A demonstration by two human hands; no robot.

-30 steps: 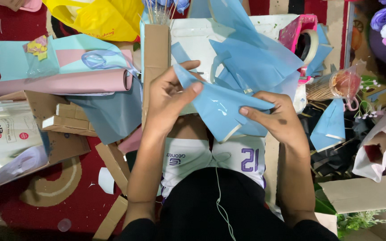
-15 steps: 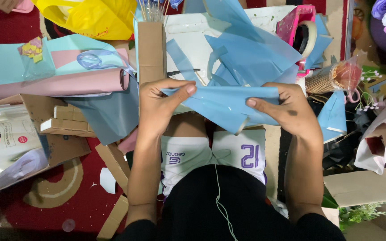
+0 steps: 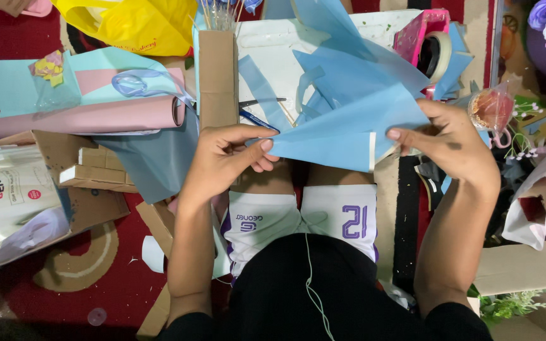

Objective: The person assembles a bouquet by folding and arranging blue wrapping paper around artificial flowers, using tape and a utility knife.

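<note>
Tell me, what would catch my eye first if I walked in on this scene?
Most striking is the light blue paper sheet stretched at the centre between the left hand and the right hand, each pinching one end above the person's lap. Behind it lie more blue paper scraps on a white surface. A bright yellow plastic bag sits at the top left, with a pink paper roll below it.

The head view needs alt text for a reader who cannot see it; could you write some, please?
Seen from above, a seated person's left hand and right hand hold a folded light blue paper sheet by its two ends. A pink paper roll lies to the left.
</note>
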